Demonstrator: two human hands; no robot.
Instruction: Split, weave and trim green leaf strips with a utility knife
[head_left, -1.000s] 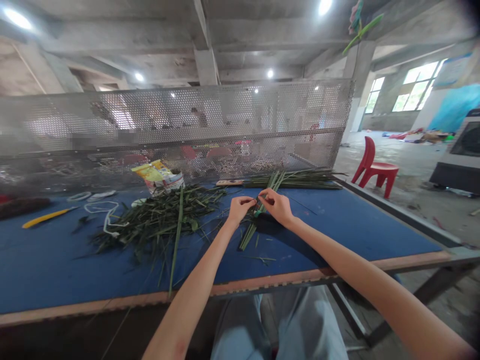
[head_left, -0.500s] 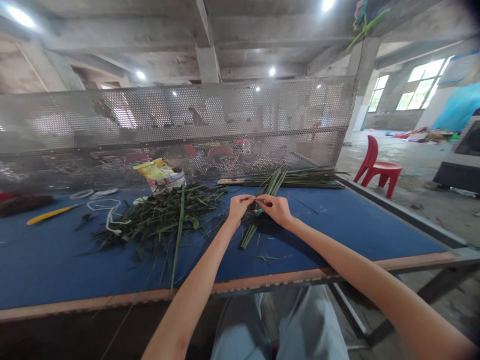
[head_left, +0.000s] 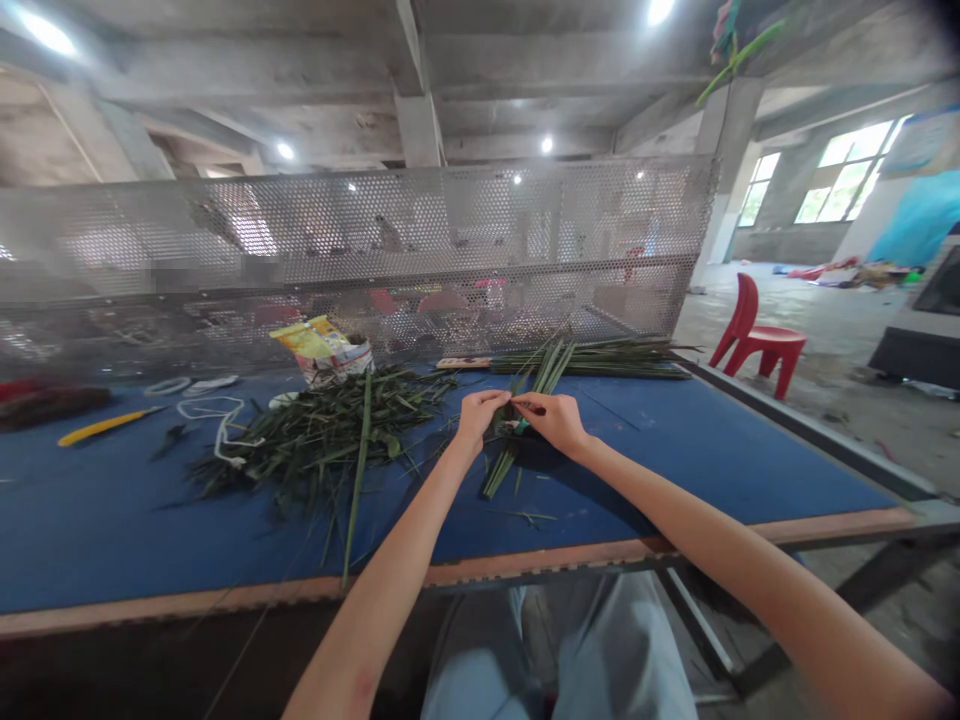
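Note:
Above the blue tabletop (head_left: 600,480), my left hand (head_left: 478,415) and my right hand (head_left: 559,420) meet fingertip to fingertip. Both are pinched closed on a small dark green leaf strip (head_left: 504,416), mostly hidden by the fingers. Under and behind the right hand lies a bundle of long green leaf blades (head_left: 553,366), its cut ends (head_left: 499,472) pointing toward me. Something small and bright green (head_left: 520,426) shows beside the right fingers; I cannot make out what it is. Left of my hands spreads a heap of leaf scraps (head_left: 322,440).
A yellow-handled knife (head_left: 105,427) and white cord (head_left: 225,432) lie at the left. Behind the heap stands a container with a yellow packet (head_left: 311,340). More long leaves (head_left: 600,360) lie along the perforated metal screen (head_left: 450,240). A red chair (head_left: 761,340) stands off to the right.
Both hands stay in nearly the same place, still pinched together. A bit more of the dark leaf shows by the fingertips. The whole view has shifted very slightly.

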